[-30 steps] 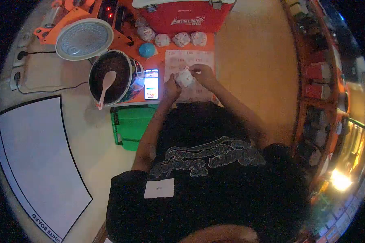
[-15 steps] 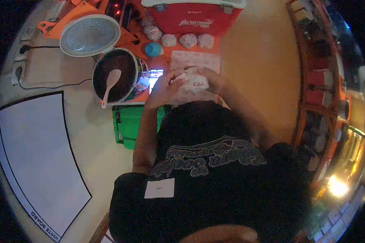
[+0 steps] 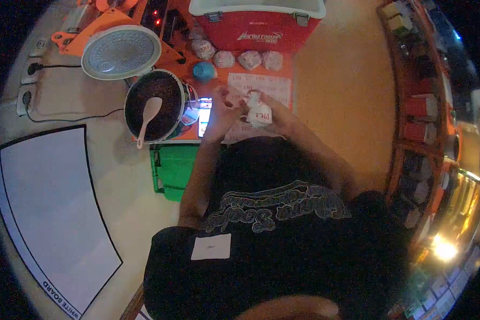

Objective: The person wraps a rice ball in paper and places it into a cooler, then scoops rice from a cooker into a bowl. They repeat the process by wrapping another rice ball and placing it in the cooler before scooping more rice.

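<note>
A small bundle wrapped in white printed paper is held between my two hands, above a printed paper sheet on the orange table. My right hand is wrapped round the bundle's far and right side. My left hand is at the bundle's left, its fingers bent toward the paper's upper end; what they grip is too blurred to make out. A lit phone lies just left of my left hand. Behind the sheet, several wrapped bundles stand in a row beside a blue cup.
A rice cooker pot with a pale paddle across it stands at the left, its open lid behind. A red cooler is at the back. A green crate sits below the table's edge. Shelves line the right.
The wrapped bundle has been turned and its paper now sticks up toward the top. My left hand has shifted right and its fingers have moved. The whole view has shifted slightly.
</note>
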A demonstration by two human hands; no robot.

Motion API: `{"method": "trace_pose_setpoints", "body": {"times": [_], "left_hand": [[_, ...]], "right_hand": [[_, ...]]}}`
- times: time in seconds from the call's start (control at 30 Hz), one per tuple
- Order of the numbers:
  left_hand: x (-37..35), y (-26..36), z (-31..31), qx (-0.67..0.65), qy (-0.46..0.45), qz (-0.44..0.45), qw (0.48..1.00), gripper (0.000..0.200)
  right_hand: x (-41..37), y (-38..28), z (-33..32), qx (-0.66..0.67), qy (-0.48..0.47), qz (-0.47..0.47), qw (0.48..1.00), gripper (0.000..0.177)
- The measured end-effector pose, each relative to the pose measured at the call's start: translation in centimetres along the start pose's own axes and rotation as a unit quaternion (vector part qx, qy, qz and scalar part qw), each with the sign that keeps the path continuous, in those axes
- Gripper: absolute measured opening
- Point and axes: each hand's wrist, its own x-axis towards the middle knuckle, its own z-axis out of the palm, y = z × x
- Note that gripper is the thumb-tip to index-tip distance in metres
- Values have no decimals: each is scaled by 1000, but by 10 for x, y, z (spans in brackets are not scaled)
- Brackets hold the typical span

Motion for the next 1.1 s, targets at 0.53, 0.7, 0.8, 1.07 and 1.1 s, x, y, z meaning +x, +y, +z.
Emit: {"method": "trace_pose_setpoints", "body": {"times": [0.53,0.7,0.8,1.07,1.1], "left_hand": [[-3,-52,-24,-177,57,-156,970,41],[-1,-43,-25,-64,65,-122,988,31],[7,-83,-18,-15,52,-77,996,34],[8,-116,-18,-55,-14,-118,991,23],[9,-123,-16,-6,-13,-113,994,22]], "right_hand": [[20,-146,89,-123,47,-103,986,45],[93,-246,112,-273,50,-154,948,52],[157,-287,73,-588,9,-185,788,49],[275,-273,-29,-445,122,4,887,48],[282,-267,-38,-444,77,55,891,43]]}}
